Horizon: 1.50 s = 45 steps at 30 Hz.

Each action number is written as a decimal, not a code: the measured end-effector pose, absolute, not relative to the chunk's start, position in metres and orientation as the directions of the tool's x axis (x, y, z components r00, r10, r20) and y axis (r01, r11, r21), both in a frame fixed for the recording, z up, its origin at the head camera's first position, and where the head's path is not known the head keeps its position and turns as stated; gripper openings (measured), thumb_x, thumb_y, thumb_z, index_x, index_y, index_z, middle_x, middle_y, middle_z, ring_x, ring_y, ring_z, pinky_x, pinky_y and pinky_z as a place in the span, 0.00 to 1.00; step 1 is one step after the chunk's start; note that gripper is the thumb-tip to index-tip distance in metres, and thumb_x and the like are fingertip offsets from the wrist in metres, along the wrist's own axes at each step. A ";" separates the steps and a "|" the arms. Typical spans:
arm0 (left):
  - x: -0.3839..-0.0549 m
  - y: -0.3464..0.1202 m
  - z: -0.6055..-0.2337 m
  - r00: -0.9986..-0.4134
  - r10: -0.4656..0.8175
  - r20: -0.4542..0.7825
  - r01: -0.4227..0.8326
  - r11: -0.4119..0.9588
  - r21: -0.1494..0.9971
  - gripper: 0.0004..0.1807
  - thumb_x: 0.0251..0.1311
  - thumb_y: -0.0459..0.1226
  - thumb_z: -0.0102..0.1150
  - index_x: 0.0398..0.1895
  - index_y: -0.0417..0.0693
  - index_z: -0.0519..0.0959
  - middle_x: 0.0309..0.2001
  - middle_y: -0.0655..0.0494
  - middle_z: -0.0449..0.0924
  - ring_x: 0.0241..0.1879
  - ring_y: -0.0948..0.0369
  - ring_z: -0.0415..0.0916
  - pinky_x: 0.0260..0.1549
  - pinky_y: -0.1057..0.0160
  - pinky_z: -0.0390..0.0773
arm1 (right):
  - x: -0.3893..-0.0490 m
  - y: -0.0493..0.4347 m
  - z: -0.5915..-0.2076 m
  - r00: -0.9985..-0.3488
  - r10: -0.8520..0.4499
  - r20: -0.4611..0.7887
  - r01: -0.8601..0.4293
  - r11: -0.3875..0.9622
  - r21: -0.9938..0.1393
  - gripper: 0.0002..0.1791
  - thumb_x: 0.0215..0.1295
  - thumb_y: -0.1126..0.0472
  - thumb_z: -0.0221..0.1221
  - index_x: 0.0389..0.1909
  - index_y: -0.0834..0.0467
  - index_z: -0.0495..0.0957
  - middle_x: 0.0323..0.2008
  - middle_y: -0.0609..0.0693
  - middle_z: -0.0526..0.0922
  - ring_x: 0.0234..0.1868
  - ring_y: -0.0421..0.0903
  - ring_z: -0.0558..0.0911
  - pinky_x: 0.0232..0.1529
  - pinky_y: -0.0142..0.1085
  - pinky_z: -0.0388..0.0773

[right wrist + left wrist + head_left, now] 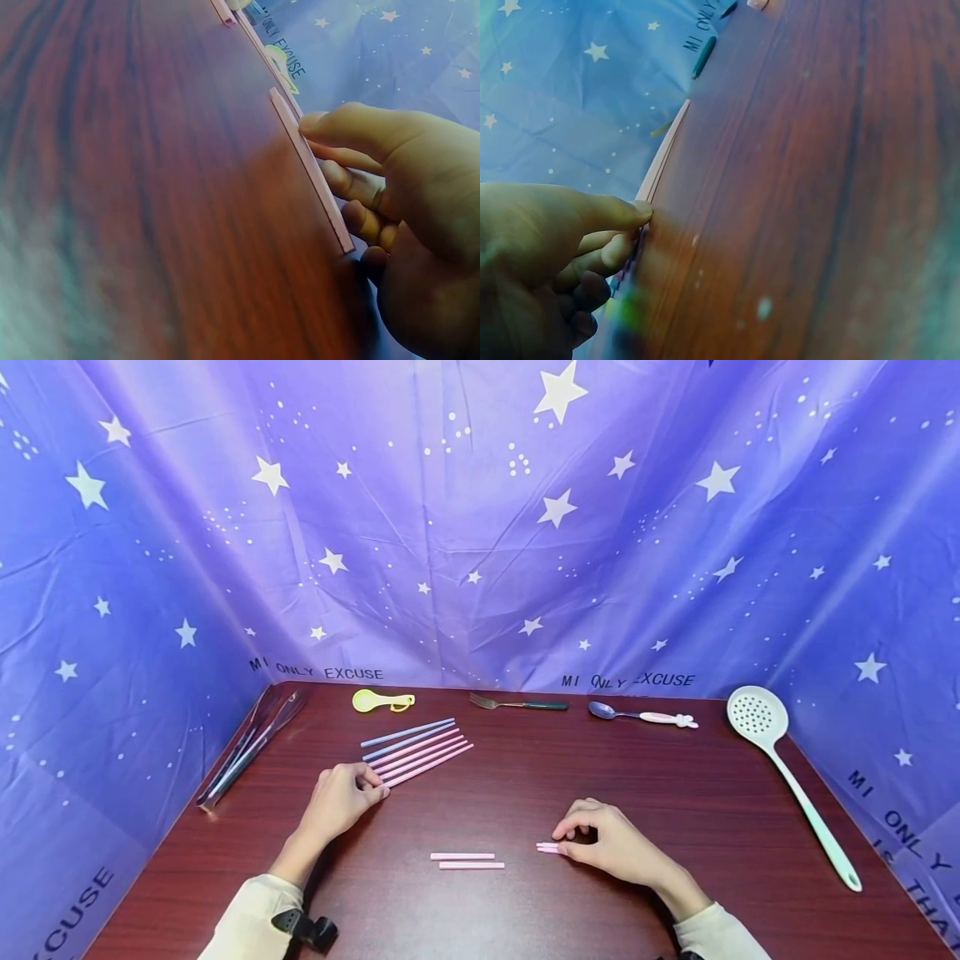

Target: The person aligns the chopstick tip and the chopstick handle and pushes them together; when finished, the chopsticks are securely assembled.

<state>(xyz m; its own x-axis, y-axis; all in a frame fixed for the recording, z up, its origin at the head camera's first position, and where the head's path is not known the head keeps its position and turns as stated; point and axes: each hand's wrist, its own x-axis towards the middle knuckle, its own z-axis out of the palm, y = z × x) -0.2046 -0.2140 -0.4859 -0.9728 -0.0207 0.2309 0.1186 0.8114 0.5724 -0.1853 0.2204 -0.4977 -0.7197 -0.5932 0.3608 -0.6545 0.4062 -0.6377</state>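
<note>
My left hand (337, 799) is at the near end of a slanted row of several pink chopsticks (435, 765). Its thumb and index finger pinch the nearest one; in the left wrist view the pink chopstick (662, 159) runs away from the thumb tip. Two blue chopsticks (408, 732) lie at the far side of that row. My right hand (617, 845) pinches short pink sticks (547, 848) low at the table, their far ends hidden by the fingers. In the right wrist view one pink stick (319, 184) lies along the fingers. Two short pink sticks (462, 857) lie between the hands.
Along the back edge lie a yellow measuring spoon (367, 700), a fork (546, 705) with a dark green handle, and a spoon (660, 718) with a pink-and-white handle. A pale skimmer (757, 710) lies at the right. A transparent case (243, 760) with utensils sits at the left edge.
</note>
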 end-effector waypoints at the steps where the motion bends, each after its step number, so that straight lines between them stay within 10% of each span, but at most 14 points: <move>1: -0.205 -0.214 -0.486 -0.973 -0.026 0.228 0.113 0.810 0.575 0.08 0.51 0.40 0.77 0.23 0.56 0.85 0.18 0.65 0.78 0.22 0.67 0.71 0.27 0.65 0.71 | -0.185 0.220 -0.498 -0.722 -0.591 0.358 -0.653 0.412 -0.636 0.09 0.60 0.61 0.73 0.38 0.44 0.87 0.31 0.36 0.82 0.32 0.38 0.76 0.34 0.28 0.73; 21: -0.201 -0.209 -0.482 -0.956 -0.007 0.294 0.166 0.813 0.558 0.09 0.50 0.43 0.78 0.25 0.58 0.84 0.20 0.67 0.80 0.23 0.67 0.72 0.27 0.64 0.71 | -0.181 0.216 -0.499 -0.729 -0.580 0.364 -0.653 0.432 -0.622 0.11 0.57 0.61 0.74 0.31 0.40 0.85 0.27 0.33 0.78 0.32 0.39 0.72 0.33 0.29 0.69; 32: -0.184 -0.158 -0.487 -0.871 0.305 0.385 0.491 0.580 0.650 0.06 0.55 0.40 0.76 0.35 0.57 0.89 0.31 0.70 0.84 0.31 0.73 0.76 0.33 0.70 0.78 | -0.183 0.215 -0.498 -0.711 -0.576 0.402 -0.679 0.415 -0.606 0.15 0.53 0.65 0.75 0.30 0.39 0.84 0.26 0.32 0.78 0.31 0.38 0.73 0.34 0.29 0.69; 45: -0.166 -0.129 -0.500 -0.798 0.522 0.300 0.576 0.516 0.634 0.08 0.54 0.45 0.77 0.37 0.61 0.90 0.29 0.71 0.82 0.32 0.73 0.72 0.38 0.72 0.68 | -0.183 0.214 -0.501 -0.734 -0.560 0.385 -0.656 0.435 -0.617 0.16 0.52 0.67 0.74 0.29 0.39 0.84 0.26 0.31 0.76 0.31 0.37 0.73 0.33 0.28 0.70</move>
<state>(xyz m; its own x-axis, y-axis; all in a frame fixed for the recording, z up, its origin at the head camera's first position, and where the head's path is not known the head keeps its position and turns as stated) -0.1663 -0.1290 -0.5002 -0.7982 0.5221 0.3004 0.5760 0.5156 0.6344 -0.1830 0.2142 -0.5006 -0.7339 -0.5595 0.3851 -0.6556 0.4351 -0.6172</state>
